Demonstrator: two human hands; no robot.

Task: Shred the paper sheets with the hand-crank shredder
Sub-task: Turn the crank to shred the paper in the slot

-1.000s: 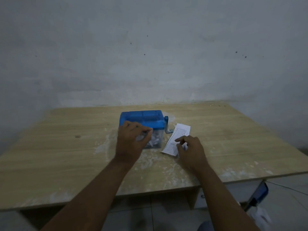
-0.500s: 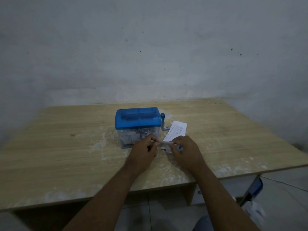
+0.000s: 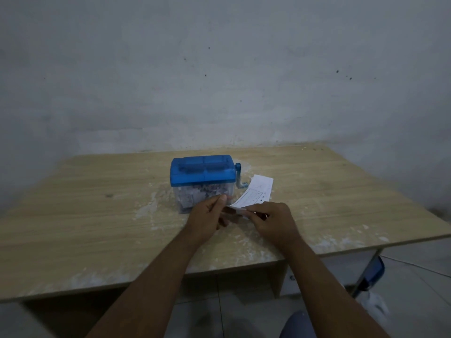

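A blue-lidded shredder (image 3: pixel 202 172) with a clear bin full of paper shreds stands mid-table; its blue crank (image 3: pixel 240 178) hangs on the right side. A printed white paper sheet (image 3: pixel 256 195) lies to the right of it, its near end lifted. My left hand (image 3: pixel 207 215) pinches that near end at its left corner. My right hand (image 3: pixel 271 219) pinches the same end from the right. Both hands are just in front of the shredder.
The wooden table (image 3: pixel 97 215) has white dust smears around the shredder and along the front edge. A grey wall stands close behind. A blue chair (image 3: pixel 371 272) sits low at the right, below the table edge.
My left hand left the shredder and came right to the sheet. Both hands took its near end and raised it off the table.
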